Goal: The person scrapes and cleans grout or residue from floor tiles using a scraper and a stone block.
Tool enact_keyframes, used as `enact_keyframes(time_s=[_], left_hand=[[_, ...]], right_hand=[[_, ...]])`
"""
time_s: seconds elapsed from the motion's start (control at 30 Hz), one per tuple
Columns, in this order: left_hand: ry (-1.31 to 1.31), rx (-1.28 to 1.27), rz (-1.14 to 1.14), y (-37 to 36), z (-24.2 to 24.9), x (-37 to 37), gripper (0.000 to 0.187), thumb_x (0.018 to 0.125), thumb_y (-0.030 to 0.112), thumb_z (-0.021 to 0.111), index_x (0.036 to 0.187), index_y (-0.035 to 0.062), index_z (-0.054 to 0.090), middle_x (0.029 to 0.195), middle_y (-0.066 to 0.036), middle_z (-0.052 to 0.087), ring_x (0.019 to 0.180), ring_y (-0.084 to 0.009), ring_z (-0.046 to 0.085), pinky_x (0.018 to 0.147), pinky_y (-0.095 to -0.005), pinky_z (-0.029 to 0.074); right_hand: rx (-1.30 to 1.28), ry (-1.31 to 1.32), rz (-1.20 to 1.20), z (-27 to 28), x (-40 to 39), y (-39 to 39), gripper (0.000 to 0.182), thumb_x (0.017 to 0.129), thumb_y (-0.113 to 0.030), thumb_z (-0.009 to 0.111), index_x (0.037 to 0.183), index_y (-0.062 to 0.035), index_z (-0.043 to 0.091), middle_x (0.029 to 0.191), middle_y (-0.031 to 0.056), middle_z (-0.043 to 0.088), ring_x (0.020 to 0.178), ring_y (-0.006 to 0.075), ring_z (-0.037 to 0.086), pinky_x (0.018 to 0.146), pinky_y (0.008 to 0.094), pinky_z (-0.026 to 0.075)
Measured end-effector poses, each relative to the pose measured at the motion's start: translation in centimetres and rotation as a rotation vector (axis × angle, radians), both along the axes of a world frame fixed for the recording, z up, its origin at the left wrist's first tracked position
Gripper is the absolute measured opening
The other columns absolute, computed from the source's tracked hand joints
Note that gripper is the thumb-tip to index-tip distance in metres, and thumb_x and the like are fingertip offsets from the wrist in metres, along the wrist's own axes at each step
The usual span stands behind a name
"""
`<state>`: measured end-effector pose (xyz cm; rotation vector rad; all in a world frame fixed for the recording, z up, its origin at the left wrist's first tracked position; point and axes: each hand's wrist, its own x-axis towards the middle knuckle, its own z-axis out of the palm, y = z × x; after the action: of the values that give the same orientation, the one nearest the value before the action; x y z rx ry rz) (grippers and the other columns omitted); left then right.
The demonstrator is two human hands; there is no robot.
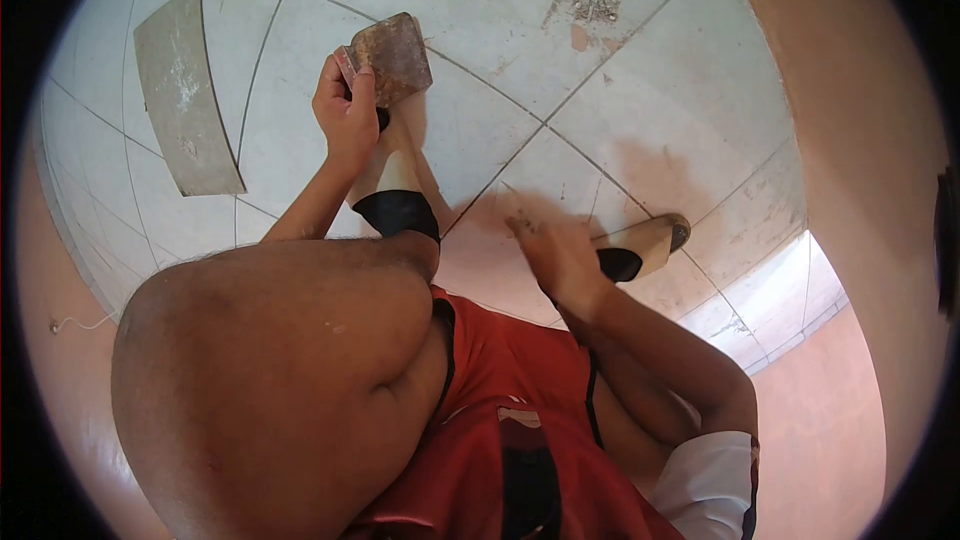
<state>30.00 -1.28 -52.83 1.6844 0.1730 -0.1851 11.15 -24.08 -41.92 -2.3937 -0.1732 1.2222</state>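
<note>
My left hand (348,120) is closed round the near left edge of a flat, rusty brown scraper (395,55), thumb on top, held above the tiled floor (480,20) beyond my left foot. Dirt or dried residue coats its broad face. My right hand (562,255) hovers over the floor in front of my right foot. Motion smears its fingers, so whether it holds anything cannot be made out. A small heap of grey crumbs (597,5) lies on the tiles farther ahead, with brownish flakes below it.
A thin grey rectangular board (185,90) with white smears lies on the floor at left. My feet wear slippers; the right slipper (678,232) shows at right. An orange-brown wall (850,140) runs along the right side. A thin white cord (90,323) is at far left.
</note>
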Motion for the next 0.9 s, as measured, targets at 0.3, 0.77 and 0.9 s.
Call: enact_keyframes(time_s=[0.3,0.77,0.9], left_hand=[[0.02,-0.005,0.006,-0.4,0.4,-0.1,0.006,0.094,0.007,0.054,0.095,0.0019,0.057,0.083,0.004,0.053,0.076,-0.0038,0.044,0.068,-0.0204,0.039],[0.104,-0.049,-0.231,-3.8,2.8,8.0,0.007,0.096,0.011,0.057,0.101,0.006,0.059,0.083,0.006,0.051,0.067,-0.001,0.041,0.055,-0.0182,0.033],[0.099,-0.167,-0.375,-5.2,0.8,11.9,0.02,0.097,0.013,0.052,0.114,0.0006,0.054,0.105,0.002,0.056,0.094,-0.006,0.053,0.076,-0.0205,0.047]], right_hand=[[0.149,0.32,0.153,0.9,-3.2,-1.3,0.039,0.089,-0.011,0.049,0.127,-0.0086,0.059,0.08,0.0163,0.067,0.073,0.0332,0.068,0.059,0.0459,0.052],[0.151,0.337,-0.076,0.3,3.8,-10.9,0.031,0.09,-0.019,0.053,0.117,-0.018,0.069,0.091,0.0165,0.069,0.088,0.0356,0.067,0.075,0.0482,0.053],[0.053,0.315,-0.12,2.1,6.5,-14.9,0.036,0.091,-0.02,0.055,0.125,-0.0222,0.066,0.082,0.0159,0.069,0.083,0.0346,0.068,0.074,0.0477,0.052]])
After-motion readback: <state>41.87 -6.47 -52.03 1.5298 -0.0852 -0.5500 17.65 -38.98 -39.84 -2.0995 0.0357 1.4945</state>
